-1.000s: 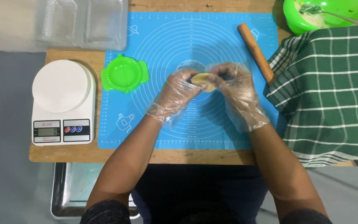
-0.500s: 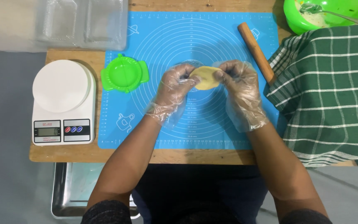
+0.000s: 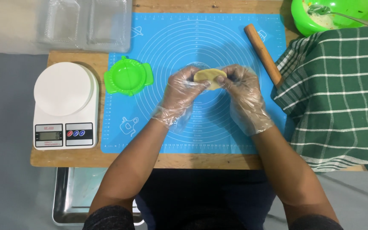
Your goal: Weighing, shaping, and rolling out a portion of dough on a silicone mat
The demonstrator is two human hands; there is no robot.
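Left hand [image 3: 183, 90] and right hand [image 3: 241, 88] pinch dough disc [image 3: 210, 77] (long axis left-right).

Press [image 3: 128, 77] (on mat [image 3: 150, 127]) right of scale [image 3: 64, 104]

The scene is seen from a single head-worn camera, aimed almost straight down from above the seated person at close range. The blue mat [image 3: 201, 85] is centred in the frame, with the wooden table [image 3: 64, 159] edge running across the lower part. No second view is provided, so nothing is shared between views.
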